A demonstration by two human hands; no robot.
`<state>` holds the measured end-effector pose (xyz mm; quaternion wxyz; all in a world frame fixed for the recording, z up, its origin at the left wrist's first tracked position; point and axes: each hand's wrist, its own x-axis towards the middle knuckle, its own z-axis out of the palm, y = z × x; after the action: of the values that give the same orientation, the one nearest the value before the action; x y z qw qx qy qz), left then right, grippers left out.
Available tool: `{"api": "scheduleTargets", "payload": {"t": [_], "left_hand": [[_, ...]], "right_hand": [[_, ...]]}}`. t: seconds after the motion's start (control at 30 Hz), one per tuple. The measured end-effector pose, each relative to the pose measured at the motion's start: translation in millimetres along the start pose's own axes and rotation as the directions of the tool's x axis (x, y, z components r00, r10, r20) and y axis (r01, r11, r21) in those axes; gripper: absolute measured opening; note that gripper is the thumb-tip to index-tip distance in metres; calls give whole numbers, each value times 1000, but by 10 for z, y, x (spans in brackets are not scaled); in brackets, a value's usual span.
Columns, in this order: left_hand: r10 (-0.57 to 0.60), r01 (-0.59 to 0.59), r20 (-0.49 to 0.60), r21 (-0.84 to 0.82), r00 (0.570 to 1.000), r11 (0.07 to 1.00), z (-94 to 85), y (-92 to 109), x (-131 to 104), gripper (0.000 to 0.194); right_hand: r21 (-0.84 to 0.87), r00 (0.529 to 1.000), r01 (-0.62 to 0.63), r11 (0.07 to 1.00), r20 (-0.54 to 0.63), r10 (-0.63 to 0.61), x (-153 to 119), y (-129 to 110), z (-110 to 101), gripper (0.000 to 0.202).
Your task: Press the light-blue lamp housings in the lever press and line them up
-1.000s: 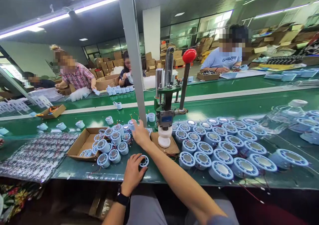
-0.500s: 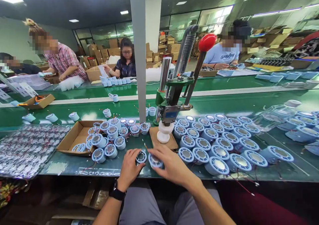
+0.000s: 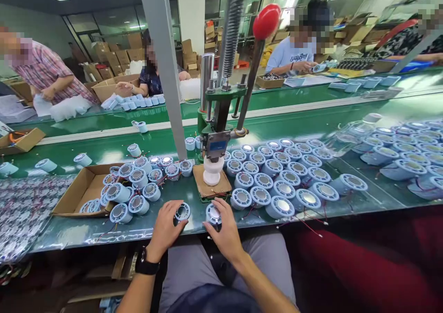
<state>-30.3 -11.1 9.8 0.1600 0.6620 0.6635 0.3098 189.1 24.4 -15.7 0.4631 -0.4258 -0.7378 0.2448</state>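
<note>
My left hand (image 3: 166,224) curls its thumb and fingers round a light blue round housing (image 3: 182,211) with a dark centre, near the table's front edge. A second blue housing (image 3: 213,214), with a shiny metal disc in its middle, is gripped between the thumb and fingers of my right hand (image 3: 224,230). The two housings are apart. Just behind them stands a hand press (image 3: 217,142) with a red-knobbed lever and a white round head (image 3: 212,171) over a brown board (image 3: 198,183).
Many blue housings (image 3: 284,189) stand in rows to the right. On the left, a cardboard tray (image 3: 74,193) holds rings and housings, beside wired parts (image 3: 31,211). A grey post (image 3: 166,68) rises behind. People work across the green table (image 3: 277,114).
The view has shifted to the right. My right hand has turned and now wraps the right side of its housing, and the loose wire that stood up near its fingers no longer shows.
</note>
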Motion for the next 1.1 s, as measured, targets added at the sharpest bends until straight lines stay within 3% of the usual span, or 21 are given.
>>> {"api": "scheduleTargets", "payload": {"t": [0.07, 0.13, 0.27, 0.33, 0.6, 0.77, 0.87, 0.97, 1.03, 1.1], "left_hand": [[-88, 77, -103, -103, 991, 992, -24, 79, -9, 46], [-99, 76, -136, -167, 986, 983, -38, 233, -15, 52], [62, -65, -34, -94, 998, 993, 9, 596, -5, 61], [62, -64, -31, -44, 998, 997, 72, 699, 9, 61], [-47, 34, -100, -123, 994, 992, 259, 659, -26, 55], [-109, 75, -162, -204, 981, 976, 385, 683, -77, 60], [-171, 120, -187, -255, 967, 959, 499, 682, -110, 58], [-235, 189, -120, -308, 965, 932, 526, 641, -102, 56], [-249, 218, -64, -310, 966, 925, 454, 611, -30, 56], [-230, 206, -46, -299, 972, 932, 318, 604, 119, 53]], "right_hand": [[54, 1000, 11, 998, 29, -13, 32, -8, 147, 52], [100, 997, 39, 994, 67, -46, 69, -14, 250, 54], [136, 996, 68, 988, 46, -74, 70, -9, 338, 52], [142, 998, 62, 988, 18, -65, 40, -9, 352, 52], [49, 994, 28, 998, -105, -23, -15, -63, 411, 55], [-67, 999, 15, 998, 42, -12, 26, -127, 360, 46], [-263, 955, 29, 964, 292, 51, 121, -192, 197, 47], [-331, 847, 165, 929, 531, 39, 401, -349, -203, 56], [-294, 830, 326, 898, 544, -123, 768, -562, -615, 58], [-316, 866, 452, 834, 378, -326, 1300, -859, -1086, 49]]}}
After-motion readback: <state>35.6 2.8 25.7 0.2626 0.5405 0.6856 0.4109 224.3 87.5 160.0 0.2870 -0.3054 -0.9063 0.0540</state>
